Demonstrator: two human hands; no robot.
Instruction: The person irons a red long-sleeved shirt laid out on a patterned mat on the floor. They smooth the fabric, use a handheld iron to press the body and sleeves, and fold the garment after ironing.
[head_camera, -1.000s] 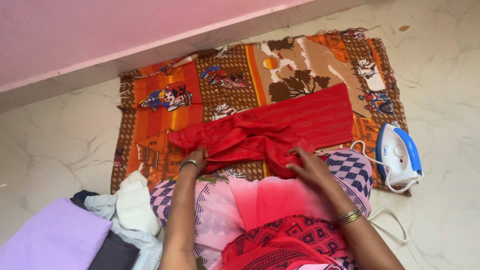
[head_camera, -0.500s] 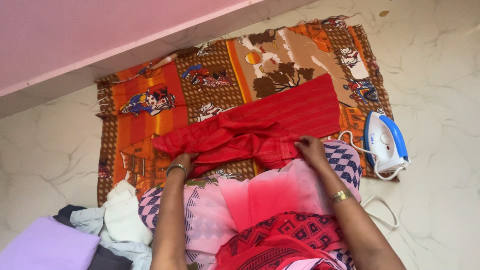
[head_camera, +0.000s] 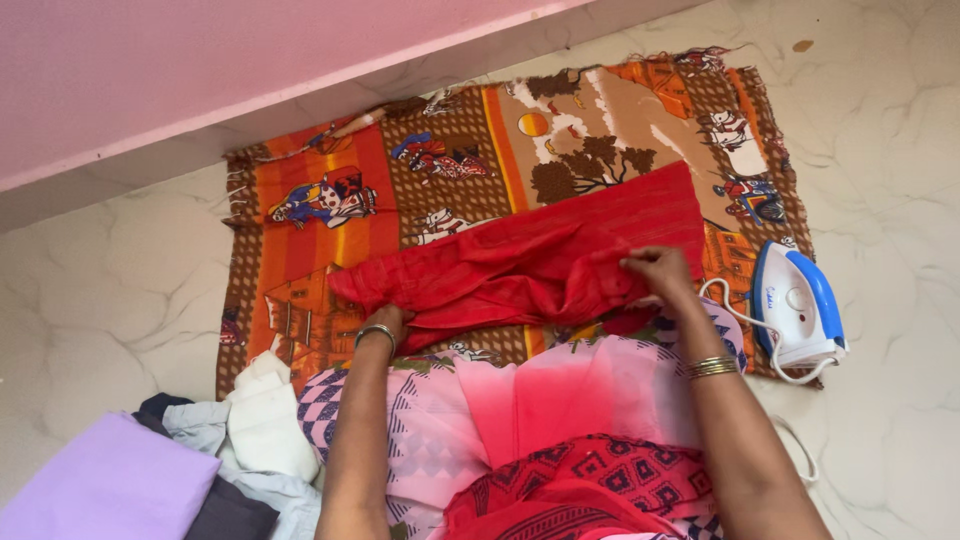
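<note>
Marbled floor (head_camera: 900, 150) runs open past my right hand (head_camera: 655, 272), and a pink wall (head_camera: 200, 70) closes off the far side beyond the patterned orange mat (head_camera: 300, 240). I see bare mat between the wall and the red garment (head_camera: 520, 262), so there is room to push forward. My left hand (head_camera: 385, 322) rests on the garment's near left edge; I cannot tell whether its fingers are closed. My right hand pinches a fold at the garment's near right corner, with the cloth stretched between both hands. Just right of that hand stands a white and blue iron (head_camera: 795, 305), its cord beside my wrist. A pile of clothes (head_camera: 180, 470) lies left of my left forearm. Compared with half a second ago, both hands hold the same spots; only the view has shifted.
</note>
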